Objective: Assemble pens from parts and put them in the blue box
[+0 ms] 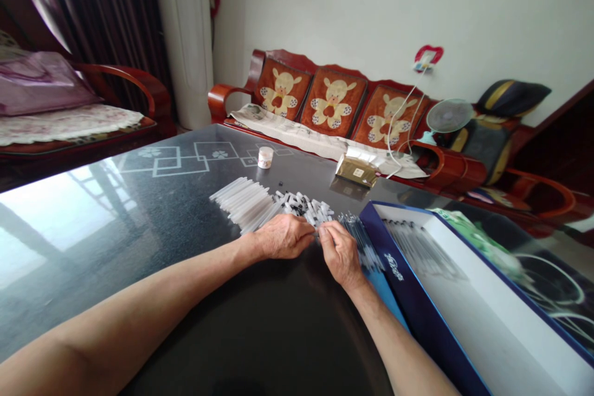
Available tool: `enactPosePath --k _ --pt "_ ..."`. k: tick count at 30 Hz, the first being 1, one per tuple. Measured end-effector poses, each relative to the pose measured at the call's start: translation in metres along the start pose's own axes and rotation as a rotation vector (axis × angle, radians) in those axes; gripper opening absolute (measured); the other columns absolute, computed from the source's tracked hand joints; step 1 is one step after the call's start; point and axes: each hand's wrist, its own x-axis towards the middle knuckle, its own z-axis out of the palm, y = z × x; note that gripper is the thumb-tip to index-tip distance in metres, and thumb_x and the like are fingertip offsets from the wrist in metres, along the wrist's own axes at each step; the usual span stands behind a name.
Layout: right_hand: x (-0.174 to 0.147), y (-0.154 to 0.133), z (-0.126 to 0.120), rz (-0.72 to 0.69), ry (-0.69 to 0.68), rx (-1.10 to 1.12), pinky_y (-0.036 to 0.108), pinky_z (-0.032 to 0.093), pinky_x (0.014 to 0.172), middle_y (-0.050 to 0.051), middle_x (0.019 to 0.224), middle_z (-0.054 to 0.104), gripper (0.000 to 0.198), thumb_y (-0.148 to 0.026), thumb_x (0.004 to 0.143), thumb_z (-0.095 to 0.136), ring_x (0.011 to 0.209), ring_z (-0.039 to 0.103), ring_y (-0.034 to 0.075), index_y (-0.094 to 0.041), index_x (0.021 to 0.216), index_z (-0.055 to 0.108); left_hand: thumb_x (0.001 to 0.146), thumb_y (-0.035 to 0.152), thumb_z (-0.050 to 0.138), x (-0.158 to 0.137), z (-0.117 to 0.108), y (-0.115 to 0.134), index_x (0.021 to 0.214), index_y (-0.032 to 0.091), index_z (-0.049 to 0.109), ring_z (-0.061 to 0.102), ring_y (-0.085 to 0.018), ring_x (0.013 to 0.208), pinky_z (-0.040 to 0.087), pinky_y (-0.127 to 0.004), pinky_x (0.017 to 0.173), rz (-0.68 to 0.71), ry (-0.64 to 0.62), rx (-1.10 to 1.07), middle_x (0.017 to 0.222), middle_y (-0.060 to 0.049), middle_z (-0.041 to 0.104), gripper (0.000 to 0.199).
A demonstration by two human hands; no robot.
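Note:
My left hand [288, 237] and my right hand [341, 252] meet over the dark table, fingers pinched together. A small thin piece shows between the fingertips, mostly hidden, so its kind is unclear. Beyond my left hand lies a row of translucent white pen barrels [244, 199]. Just behind both hands is a loose heap of small white and black pen parts [304, 205]. To the right of my right hand, a bunch of thin dark-tipped pen refills [359, 238] rests against the box. Inside the long blue box [394, 266] several clear pens [420, 247] lie side by side.
A small white tub [265, 158] and a gold tissue pack [357, 168] stand farther back on the glossy table [180, 210]. Right of the box are a green plastic bag [482, 235] and white cable loops [557, 278]. A wooden sofa [320, 99] and a fan [449, 116] are behind.

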Motion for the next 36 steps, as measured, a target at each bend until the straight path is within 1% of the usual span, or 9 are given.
enactPosePath --k 5,8,12,16,23,31,33,34,36 --pt "0.0001 -0.0028 -0.0027 -0.011 0.022 0.043 0.031 0.045 0.079 0.006 0.087 0.062 0.016 -0.024 0.091 0.044 0.085 0.059 0.019 -0.019 0.086 0.058 0.093 0.028 0.043 -0.0009 0.0011 -0.0026 0.083 0.016 0.064 0.059 -0.014 0.065 0.039 -0.025 0.061 -0.007 0.014 0.011 0.076 -0.005 0.064 0.026" --pt "0.0003 -0.0044 -0.0041 -0.032 0.016 0.053 0.031 0.045 0.080 0.006 0.088 0.061 0.012 -0.023 0.089 0.046 0.086 0.058 0.019 -0.019 0.087 0.057 0.093 0.028 0.042 -0.0011 0.0006 -0.0025 0.083 0.016 0.064 0.058 -0.013 0.065 0.039 -0.024 0.060 -0.010 0.011 0.014 0.076 -0.005 0.064 0.027" --pt "0.0001 -0.0015 -0.0012 -0.023 0.001 0.032 0.031 0.045 0.080 0.007 0.088 0.062 0.018 -0.024 0.092 0.043 0.086 0.059 0.019 -0.019 0.084 0.058 0.092 0.026 0.044 -0.0010 0.0001 -0.0006 0.083 0.016 0.064 0.059 -0.014 0.065 0.040 -0.024 0.060 -0.007 0.003 0.014 0.075 -0.004 0.064 0.025" --pt "-0.0010 0.0016 0.0016 0.014 -0.012 -0.007 0.031 0.044 0.075 0.006 0.081 0.062 0.026 -0.027 0.095 0.039 0.079 0.059 0.018 -0.019 0.078 0.058 0.091 0.026 0.045 -0.0010 0.0004 -0.0002 0.081 0.016 0.063 0.058 -0.013 0.064 0.040 -0.024 0.060 -0.002 0.004 -0.007 0.075 -0.004 0.063 0.023" --pt "-0.0012 -0.0018 -0.0001 -0.004 -0.014 -0.001 0.031 0.045 0.076 0.006 0.082 0.063 0.021 -0.028 0.093 0.044 0.081 0.059 0.019 -0.020 0.081 0.059 0.091 0.025 0.044 -0.0010 -0.0007 -0.0006 0.081 0.016 0.064 0.058 -0.014 0.065 0.041 -0.024 0.061 -0.012 0.004 -0.026 0.075 -0.005 0.063 0.024" --pt "-0.0003 -0.0045 -0.0001 0.011 -0.036 -0.007 0.029 0.044 0.072 0.004 0.075 0.062 0.027 -0.030 0.094 0.044 0.074 0.058 0.017 -0.020 0.073 0.058 0.092 0.027 0.044 -0.0014 -0.0003 -0.0003 0.083 0.016 0.065 0.058 -0.014 0.066 0.043 -0.024 0.063 -0.018 -0.035 -0.022 0.076 -0.005 0.063 0.025" --pt "0.0007 -0.0055 -0.0012 0.029 -0.013 0.012 0.028 0.044 0.072 0.004 0.076 0.063 0.026 -0.032 0.093 0.046 0.075 0.059 0.017 -0.020 0.074 0.059 0.092 0.029 0.045 -0.0015 0.0010 -0.0022 0.093 0.016 0.066 0.059 -0.016 0.071 0.045 -0.026 0.067 -0.008 0.026 -0.003 0.080 -0.006 0.063 0.024" --pt "0.0013 -0.0052 -0.0018 0.055 0.030 0.017 0.028 0.044 0.072 0.004 0.076 0.064 0.026 -0.034 0.092 0.047 0.075 0.059 0.017 -0.020 0.075 0.060 0.091 0.031 0.046 -0.0013 0.0013 -0.0033 0.101 0.016 0.065 0.059 -0.018 0.077 0.046 -0.028 0.072 -0.003 0.099 0.012 0.086 -0.007 0.064 0.026" --pt "0.0027 -0.0028 -0.0034 0.150 0.160 0.019 0.029 0.045 0.071 0.005 0.076 0.066 0.028 -0.039 0.092 0.047 0.074 0.060 0.018 -0.020 0.076 0.061 0.090 0.035 0.049 0.0001 0.0008 -0.0055 0.116 0.015 0.060 0.058 -0.021 0.092 0.046 -0.034 0.085 -0.022 0.310 0.030 0.102 -0.011 0.063 0.034"
